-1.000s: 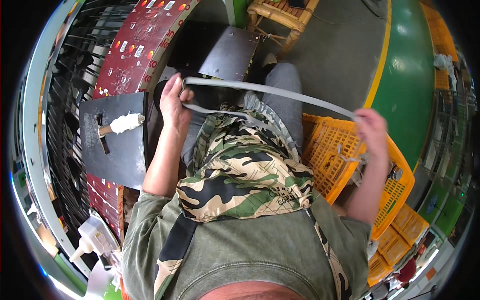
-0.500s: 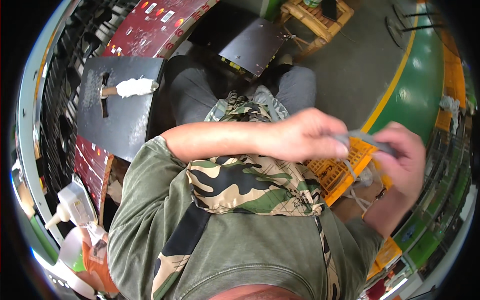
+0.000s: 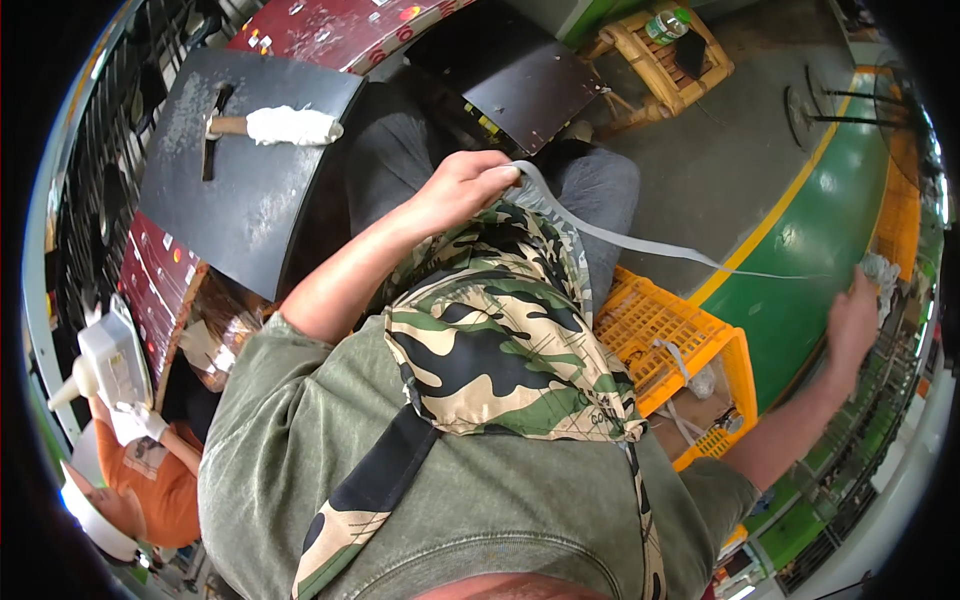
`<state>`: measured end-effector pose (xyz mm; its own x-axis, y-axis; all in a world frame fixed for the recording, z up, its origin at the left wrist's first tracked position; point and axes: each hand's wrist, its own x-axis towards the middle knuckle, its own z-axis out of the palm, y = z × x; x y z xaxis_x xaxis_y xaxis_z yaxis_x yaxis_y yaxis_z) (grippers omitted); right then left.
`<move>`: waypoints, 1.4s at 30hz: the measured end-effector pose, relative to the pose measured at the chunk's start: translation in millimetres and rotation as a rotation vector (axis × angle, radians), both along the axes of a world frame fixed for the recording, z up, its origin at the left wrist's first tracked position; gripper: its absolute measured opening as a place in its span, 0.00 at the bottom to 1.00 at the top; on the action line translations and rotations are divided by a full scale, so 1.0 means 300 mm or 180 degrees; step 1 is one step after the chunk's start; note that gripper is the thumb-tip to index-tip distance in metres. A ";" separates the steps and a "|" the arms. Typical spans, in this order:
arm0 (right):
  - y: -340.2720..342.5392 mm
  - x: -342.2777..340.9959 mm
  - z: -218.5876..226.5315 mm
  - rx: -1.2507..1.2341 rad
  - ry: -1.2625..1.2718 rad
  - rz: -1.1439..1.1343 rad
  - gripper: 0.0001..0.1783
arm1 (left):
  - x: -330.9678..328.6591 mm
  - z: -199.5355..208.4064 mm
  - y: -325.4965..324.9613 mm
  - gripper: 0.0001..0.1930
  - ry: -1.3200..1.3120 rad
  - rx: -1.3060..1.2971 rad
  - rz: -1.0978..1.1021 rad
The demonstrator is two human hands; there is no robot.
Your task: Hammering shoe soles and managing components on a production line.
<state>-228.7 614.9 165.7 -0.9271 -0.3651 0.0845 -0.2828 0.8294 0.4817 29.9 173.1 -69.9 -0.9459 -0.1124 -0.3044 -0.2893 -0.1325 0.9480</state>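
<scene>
A long, narrow grey strap (image 3: 620,238) stretches in a slack curve across my front. My left hand (image 3: 470,185) pinches one end of it above my lap, between thumb and fingers. Far out to the right, my right hand (image 3: 850,315) is raised and blurred. The strap thins toward its fingertips, where it seems to be gripped. A camouflage apron (image 3: 490,355) covers my chest and lap below the left hand.
A hammer (image 3: 212,128) with a white-wrapped handle lies on a black board (image 3: 215,215) at left. An orange crate (image 3: 745,370) holding loose strips stands at right. Ahead are a dark panel (image 3: 520,85) and a bamboo stool (image 3: 665,80). A person in orange (image 3: 150,490) is at lower left.
My hands were close together on the strap at right. Now the left hand has moved left over my lap, the right hand far right, and the strap is drawn out between them.
</scene>
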 end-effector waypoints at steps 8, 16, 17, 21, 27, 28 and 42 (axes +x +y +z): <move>-0.737 0.410 -0.524 -0.3566 -0.4567 0.1054 0.24 | -0.094 0.124 0.164 0.15 0.1442 -0.0991 -0.0280; -0.511 0.236 -0.753 -0.3794 -0.3577 -0.0013 0.09 | -0.017 -0.083 -0.024 0.12 0.0397 -0.0137 0.0022; -0.477 0.192 -0.753 -0.3324 -0.3113 0.0155 0.08 | -0.018 -0.104 -0.040 0.12 0.0092 -0.0053 -0.0166; -0.530 0.064 -0.684 -0.2432 -0.1345 0.1063 0.08 | -0.062 -0.226 -0.043 0.13 -0.0214 0.0333 0.0153; -0.760 -0.240 -0.653 -0.1499 0.0068 0.1364 0.10 | -0.186 -0.265 -0.160 0.13 0.0014 0.0377 0.0757; -0.815 -0.301 -0.677 -0.1731 0.0137 0.1428 0.10 | -0.196 -0.281 -0.181 0.14 0.0067 0.0340 0.0823; -1.306 -0.677 -1.538 -0.5790 -0.3160 -0.1907 0.13 | -0.338 -1.068 -0.329 0.12 -0.1864 0.2372 0.3867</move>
